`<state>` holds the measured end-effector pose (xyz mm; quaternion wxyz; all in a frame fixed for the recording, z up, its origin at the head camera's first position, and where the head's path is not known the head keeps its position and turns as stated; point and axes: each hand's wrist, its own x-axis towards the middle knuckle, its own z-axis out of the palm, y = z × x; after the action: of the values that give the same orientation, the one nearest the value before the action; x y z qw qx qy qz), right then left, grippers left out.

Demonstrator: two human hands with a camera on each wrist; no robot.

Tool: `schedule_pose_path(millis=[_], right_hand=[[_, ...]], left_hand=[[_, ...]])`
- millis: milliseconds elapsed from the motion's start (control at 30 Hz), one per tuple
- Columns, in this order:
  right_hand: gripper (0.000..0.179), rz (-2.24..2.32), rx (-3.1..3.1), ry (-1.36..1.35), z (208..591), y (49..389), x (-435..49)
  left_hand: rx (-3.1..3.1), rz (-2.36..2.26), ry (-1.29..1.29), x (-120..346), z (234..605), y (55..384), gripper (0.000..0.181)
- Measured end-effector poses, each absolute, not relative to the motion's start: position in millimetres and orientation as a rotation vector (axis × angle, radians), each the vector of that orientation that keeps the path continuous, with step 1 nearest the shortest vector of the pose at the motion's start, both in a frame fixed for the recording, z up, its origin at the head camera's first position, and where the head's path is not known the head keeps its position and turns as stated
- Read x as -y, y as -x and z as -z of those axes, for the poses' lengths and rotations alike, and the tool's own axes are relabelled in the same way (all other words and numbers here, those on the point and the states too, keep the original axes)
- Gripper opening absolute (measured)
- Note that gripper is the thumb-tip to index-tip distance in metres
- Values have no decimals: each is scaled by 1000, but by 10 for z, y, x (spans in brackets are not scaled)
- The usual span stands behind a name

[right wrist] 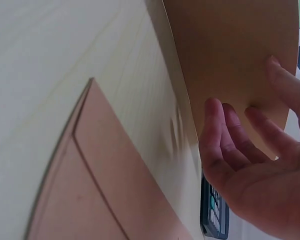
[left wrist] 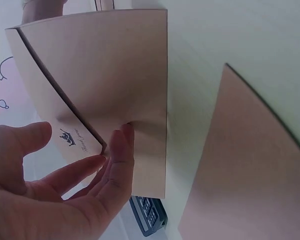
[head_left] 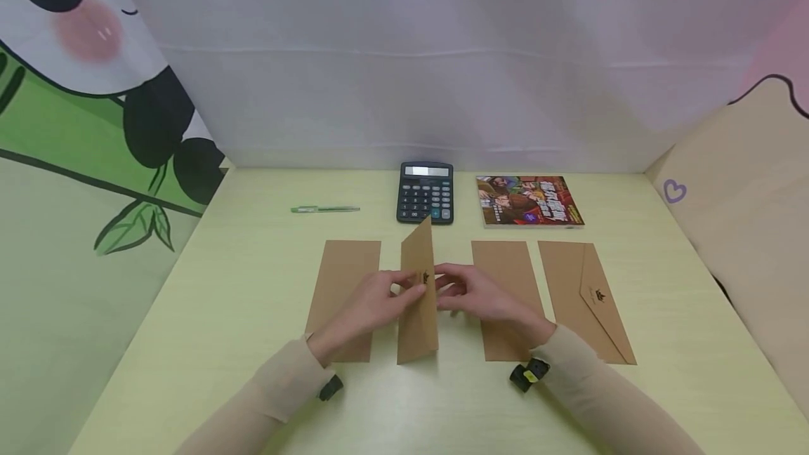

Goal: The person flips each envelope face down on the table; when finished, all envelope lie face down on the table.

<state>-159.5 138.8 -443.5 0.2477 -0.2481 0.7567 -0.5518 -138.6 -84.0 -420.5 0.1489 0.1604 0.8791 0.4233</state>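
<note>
A brown paper envelope [head_left: 417,328] stands upright on its long edge, at or close to the table, between the two hands. My left hand [head_left: 373,300] touches its flap side, which bears a small dark crown print. In the left wrist view, that hand's fingertips press the envelope [left wrist: 110,55] while its thumb stands off the paper. On the plain side, the loosely bent fingers of my right hand [head_left: 483,297] rest against the paper. The right wrist view has that hand's [right wrist: 260,175] thumb and fingers all on this one face. Neither hand wraps round an edge.
Two plain-side-up envelopes lie flat, one to the left [head_left: 347,265] and one to the right [head_left: 499,265]. Farther right, another envelope [head_left: 562,279] shows its flap. Behind them are a green pen [head_left: 325,209], a black calculator [head_left: 425,195] and a colourful book [head_left: 529,201].
</note>
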Motion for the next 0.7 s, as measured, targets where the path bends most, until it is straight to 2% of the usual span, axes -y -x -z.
schedule_pose_path(millis=[300,533,700], right_hand=[[56,1425,-2175,667,4452,1603,-1319],[52,1220,-2414,680,4434,1592,-1267],[58,1198,-2445,699,4420,1586,-1254]], left_hand=[[-2504,-1229,-434,818,4145,1337,55],[-2484,-1198,-410,808,4122,1319,59],[-2457,-1218,-404,813,4110,1308,63]])
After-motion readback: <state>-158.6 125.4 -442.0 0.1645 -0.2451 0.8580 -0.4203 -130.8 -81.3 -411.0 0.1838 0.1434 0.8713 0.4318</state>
